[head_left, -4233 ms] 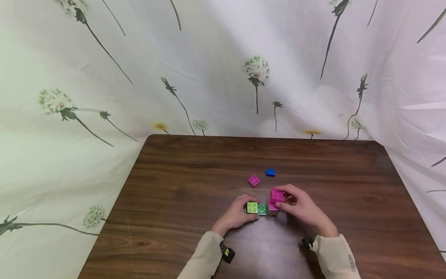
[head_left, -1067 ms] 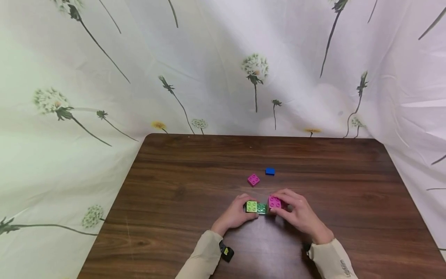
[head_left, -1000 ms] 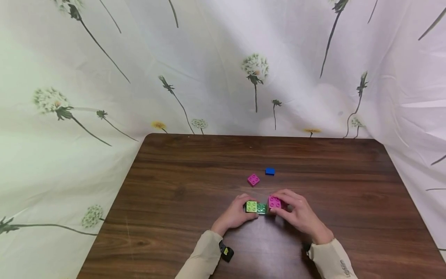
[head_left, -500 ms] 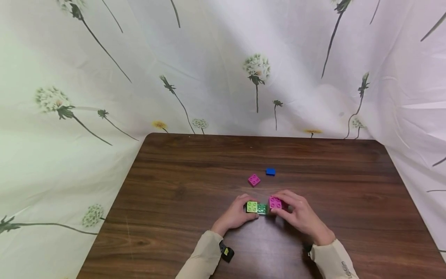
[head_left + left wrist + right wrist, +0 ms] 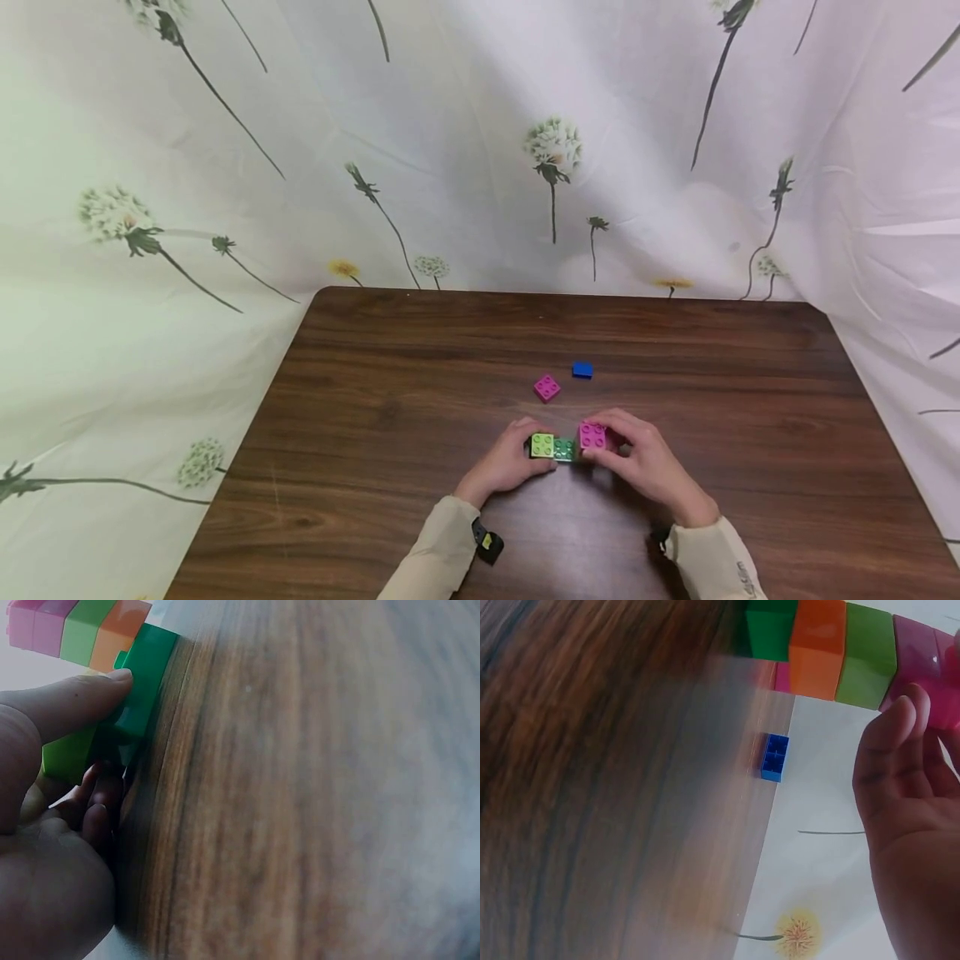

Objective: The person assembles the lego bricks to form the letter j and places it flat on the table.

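Observation:
A green building brick (image 5: 564, 450) lies flat on the table as a base. On its left end sits a lime brick (image 5: 542, 445). A tower rises from its right end: orange brick (image 5: 817, 649), lime green brick (image 5: 865, 656), then two pink bricks, the top pink brick (image 5: 592, 436) showing its studs. My left hand (image 5: 506, 462) grips the base and its lime brick from the left, thumb along the near side. From the right, my right hand (image 5: 648, 462) holds the pink bricks at the tower's top between thumb and fingers.
Behind the hands a loose pink brick (image 5: 547, 387) lies turned at an angle on the wooden table (image 5: 390, 500). Farther back and slightly right is a small blue brick (image 5: 582, 370). A flower-printed cloth (image 5: 465, 167) hangs beyond the table's far edge.
About four seconds ago the top pink brick was offset from the pink one beneath; now it lines up over the tower. Over the last second both hands have stayed nearly still.

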A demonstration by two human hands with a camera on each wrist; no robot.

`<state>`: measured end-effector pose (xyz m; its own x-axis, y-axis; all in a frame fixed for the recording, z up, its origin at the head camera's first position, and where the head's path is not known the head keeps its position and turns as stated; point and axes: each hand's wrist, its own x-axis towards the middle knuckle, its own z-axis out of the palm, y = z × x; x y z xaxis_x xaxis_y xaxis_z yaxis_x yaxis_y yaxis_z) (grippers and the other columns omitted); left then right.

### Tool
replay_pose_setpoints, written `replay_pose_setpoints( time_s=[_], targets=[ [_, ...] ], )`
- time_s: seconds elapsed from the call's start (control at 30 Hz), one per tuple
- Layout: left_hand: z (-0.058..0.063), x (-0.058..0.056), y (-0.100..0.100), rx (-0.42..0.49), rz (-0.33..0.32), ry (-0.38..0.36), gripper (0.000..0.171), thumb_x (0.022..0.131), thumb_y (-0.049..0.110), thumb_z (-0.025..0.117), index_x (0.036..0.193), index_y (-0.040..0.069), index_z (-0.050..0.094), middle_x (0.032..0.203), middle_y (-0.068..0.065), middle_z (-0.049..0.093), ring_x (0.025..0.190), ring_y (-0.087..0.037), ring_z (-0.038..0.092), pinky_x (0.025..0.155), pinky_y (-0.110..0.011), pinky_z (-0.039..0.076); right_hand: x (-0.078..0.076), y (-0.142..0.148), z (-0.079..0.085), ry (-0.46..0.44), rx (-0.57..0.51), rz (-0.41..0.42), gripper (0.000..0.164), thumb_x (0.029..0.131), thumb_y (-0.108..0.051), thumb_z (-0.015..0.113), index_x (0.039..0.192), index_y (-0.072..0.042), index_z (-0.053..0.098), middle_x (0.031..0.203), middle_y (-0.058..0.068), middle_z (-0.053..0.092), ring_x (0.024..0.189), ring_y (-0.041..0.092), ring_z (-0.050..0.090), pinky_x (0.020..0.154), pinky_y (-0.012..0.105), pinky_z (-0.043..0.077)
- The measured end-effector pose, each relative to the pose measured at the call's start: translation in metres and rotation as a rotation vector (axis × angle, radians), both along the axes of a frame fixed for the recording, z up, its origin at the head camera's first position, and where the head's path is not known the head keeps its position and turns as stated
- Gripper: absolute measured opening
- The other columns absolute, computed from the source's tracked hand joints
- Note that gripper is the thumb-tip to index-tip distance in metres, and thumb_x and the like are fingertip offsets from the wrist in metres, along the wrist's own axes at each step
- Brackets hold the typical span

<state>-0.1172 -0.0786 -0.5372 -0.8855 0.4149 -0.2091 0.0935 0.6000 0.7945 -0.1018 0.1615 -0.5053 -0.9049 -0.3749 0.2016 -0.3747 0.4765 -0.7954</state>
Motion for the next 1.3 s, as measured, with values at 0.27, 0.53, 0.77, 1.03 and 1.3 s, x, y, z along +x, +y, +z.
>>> replay_pose_setpoints(
  time_s=[0.27, 0.53, 0.77, 1.03, 1.3],
  targets=[
    [-0.001, 0.000, 0.000, -0.004, -0.002, 0.002, 0.038, 0.083, 0.027, 0.075, 0.118, 0.021, 0.064, 0.112, 0.005, 0.059, 0.105, -0.013, 0.050, 0.090, -0.035, 0.043, -0.001, -0.001, 0.001, -0.093, -0.032, -0.006, 0.030, 0.084, -0.031, 0.074, 0.112, -0.025, 0.066, 0.107, -0.007, 0.065, 0.082, 0.006, 0.055, 0.069, 0.024, 0.049],
    [0.000, 0.000, 0.000, -0.001, -0.011, 0.009, 0.038, 0.084, 0.027, 0.075, 0.119, 0.020, 0.063, 0.114, 0.004, 0.059, 0.106, -0.013, 0.051, 0.090, -0.035, 0.043, -0.003, 0.000, -0.003, -0.185, -0.063, -0.014, 0.030, 0.085, -0.031, 0.074, 0.113, -0.025, 0.064, 0.108, -0.006, 0.063, 0.087, 0.009, 0.055, 0.074, 0.023, 0.047],
    [0.000, 0.000, -0.001, -0.002, -0.006, 0.000, 0.038, 0.083, 0.027, 0.075, 0.119, 0.021, 0.063, 0.114, 0.005, 0.059, 0.107, -0.013, 0.051, 0.091, -0.036, 0.043, -0.004, 0.002, -0.003, -0.223, -0.077, 0.004, 0.032, 0.085, -0.031, 0.073, 0.115, -0.025, 0.063, 0.108, -0.004, 0.063, 0.087, 0.011, 0.054, 0.074, 0.024, 0.046],
    [0.001, 0.000, 0.000, -0.011, -0.009, 0.002, 0.037, 0.084, 0.027, 0.074, 0.119, 0.021, 0.063, 0.114, 0.005, 0.060, 0.109, -0.014, 0.051, 0.093, -0.036, 0.041, -0.009, 0.013, -0.012, -0.229, -0.181, 0.031, 0.021, 0.099, -0.014, 0.053, 0.118, -0.011, 0.063, 0.114, 0.010, 0.066, 0.090, 0.006, 0.058, 0.077, 0.024, 0.049],
    [0.001, 0.000, 0.000, -0.012, -0.004, -0.009, 0.037, 0.084, 0.027, 0.074, 0.119, 0.022, 0.063, 0.115, 0.005, 0.059, 0.109, -0.014, 0.050, 0.094, -0.037, 0.041, -0.017, 0.014, -0.018, -0.276, -0.202, -0.037, 0.025, 0.101, -0.021, 0.050, 0.117, -0.007, 0.062, 0.116, 0.016, 0.066, 0.088, 0.005, 0.061, 0.074, 0.028, 0.053]
  ],
)
